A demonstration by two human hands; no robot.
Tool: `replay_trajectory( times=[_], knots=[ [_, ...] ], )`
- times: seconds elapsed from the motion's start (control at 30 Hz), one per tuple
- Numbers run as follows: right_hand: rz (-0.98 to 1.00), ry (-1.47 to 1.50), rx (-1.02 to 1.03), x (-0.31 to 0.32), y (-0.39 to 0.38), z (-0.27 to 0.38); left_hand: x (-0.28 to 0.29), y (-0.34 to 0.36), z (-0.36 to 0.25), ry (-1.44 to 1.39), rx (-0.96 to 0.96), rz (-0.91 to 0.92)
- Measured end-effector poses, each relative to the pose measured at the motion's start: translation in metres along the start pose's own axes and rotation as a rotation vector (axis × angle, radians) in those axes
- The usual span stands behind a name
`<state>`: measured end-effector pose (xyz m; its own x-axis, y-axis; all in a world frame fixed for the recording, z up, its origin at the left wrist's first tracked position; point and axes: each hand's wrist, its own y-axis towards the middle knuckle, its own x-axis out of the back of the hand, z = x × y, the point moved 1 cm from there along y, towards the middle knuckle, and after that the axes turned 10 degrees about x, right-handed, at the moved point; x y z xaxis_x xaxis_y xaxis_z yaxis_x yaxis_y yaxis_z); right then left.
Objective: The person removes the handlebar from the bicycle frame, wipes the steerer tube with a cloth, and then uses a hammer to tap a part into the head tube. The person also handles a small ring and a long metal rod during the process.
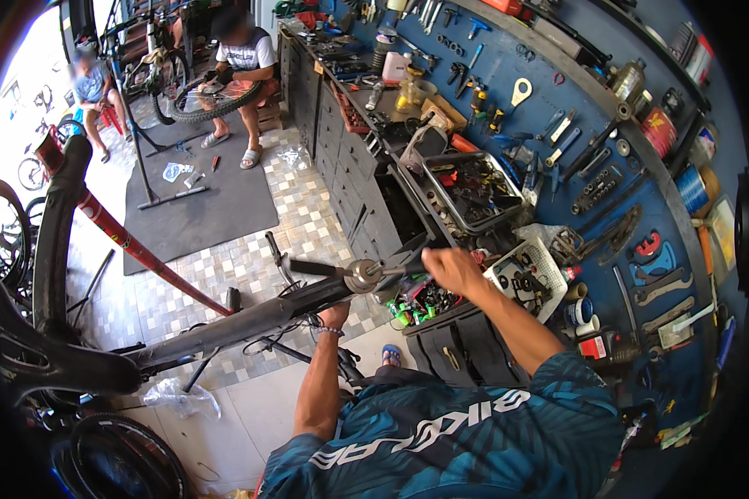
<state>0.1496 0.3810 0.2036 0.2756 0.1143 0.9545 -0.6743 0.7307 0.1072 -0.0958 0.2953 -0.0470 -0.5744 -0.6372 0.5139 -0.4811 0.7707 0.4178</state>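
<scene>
A dark bicycle frame (250, 320) runs from the saddle (50, 333) at left to its head tube, where a round metal headset cup (363, 274) faces right. A tool with a metal shaft (391, 269) stands out of that cup. My right hand (451, 271) is closed in a fist at the tool's outer end; its handle is mostly hidden by the hand. Below the front of the frame is my left hand (334, 316), touching or close to the head tube, with a beaded bracelet at the wrist. The frame hides its fingers.
Right of me, a workbench carries a metal tray of tools (474, 223) and a white basket of parts (564, 287). Tools hang on a blue wall panel (508, 50). A red post (133, 241) slants beside the frame. Another person (241, 62) sits handling a wheel; someone (96, 87) sits farther left.
</scene>
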Motion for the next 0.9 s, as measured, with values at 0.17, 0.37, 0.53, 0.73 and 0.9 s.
replay_trajectory(
  times=[0.17, 0.37, 0.53, 0.73, 0.9],
  knots=[
    [0.197, -0.013, -0.002, 0.002, -0.078, 0.091, 0.002, 0.009, -0.007, -0.345, 0.112, 0.077],
    [0.317, -0.03, -0.057, -0.005, -0.076, 0.113, 0.01, 0.011, -0.011, -0.385, 0.142, 0.072],
    [-0.04, -0.098, 0.468, 0.003, -0.075, 0.099, 0.008, 0.006, -0.015, -0.381, 0.067, 0.099],
    [-0.128, 0.218, 1.427, -0.017, -0.023, 0.086, 0.009, 0.0, -0.011, -0.335, 0.121, 0.102],
    [0.031, 0.436, 1.564, -0.028, -0.008, 0.095, 0.011, -0.002, -0.007, -0.311, 0.15, 0.1]
  ],
)
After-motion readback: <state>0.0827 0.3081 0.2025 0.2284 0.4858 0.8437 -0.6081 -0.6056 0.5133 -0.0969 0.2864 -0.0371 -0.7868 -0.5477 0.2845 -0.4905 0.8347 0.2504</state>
